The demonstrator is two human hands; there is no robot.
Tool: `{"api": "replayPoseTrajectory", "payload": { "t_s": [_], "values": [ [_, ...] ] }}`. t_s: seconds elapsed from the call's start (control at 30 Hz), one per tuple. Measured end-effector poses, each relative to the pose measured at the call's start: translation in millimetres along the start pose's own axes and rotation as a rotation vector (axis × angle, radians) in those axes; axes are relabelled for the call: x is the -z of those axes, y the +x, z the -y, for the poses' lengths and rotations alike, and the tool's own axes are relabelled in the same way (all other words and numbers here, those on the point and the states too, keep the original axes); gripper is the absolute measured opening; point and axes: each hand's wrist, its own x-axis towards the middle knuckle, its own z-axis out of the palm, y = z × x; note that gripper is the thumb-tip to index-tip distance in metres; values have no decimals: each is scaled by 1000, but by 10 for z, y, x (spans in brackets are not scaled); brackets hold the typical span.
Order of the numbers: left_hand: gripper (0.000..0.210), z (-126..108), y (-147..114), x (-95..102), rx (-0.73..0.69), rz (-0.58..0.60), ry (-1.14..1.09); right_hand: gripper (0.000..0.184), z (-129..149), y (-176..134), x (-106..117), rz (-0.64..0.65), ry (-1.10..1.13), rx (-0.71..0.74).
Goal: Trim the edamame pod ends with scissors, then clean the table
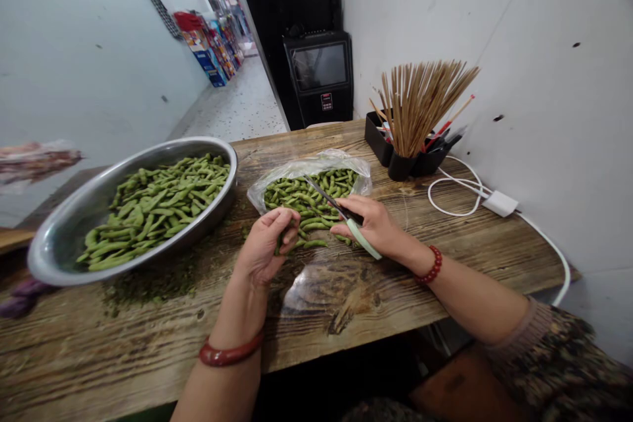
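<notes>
Green edamame pod, pinched upright at frame centre. Scissors: dark blades angled toward upper left, pale green handle, just right of the pod, over the bagged pods.

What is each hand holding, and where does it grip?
Right hand holds scissors by the handles; left hand pinches a green bean pod near one end.

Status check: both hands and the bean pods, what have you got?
Left hand grip shut on pod. Right hand holds scissors, blades over bagged pods. Nothing between hands.
</notes>
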Motion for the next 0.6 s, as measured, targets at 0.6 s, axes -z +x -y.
{"api": "replayPoseTrajectory", "payload": {
  "t_s": [0.6],
  "values": [
    [13,122,-10,19,-336,234,1281,40,47,14,14,13,-25,24]
  ]
}}
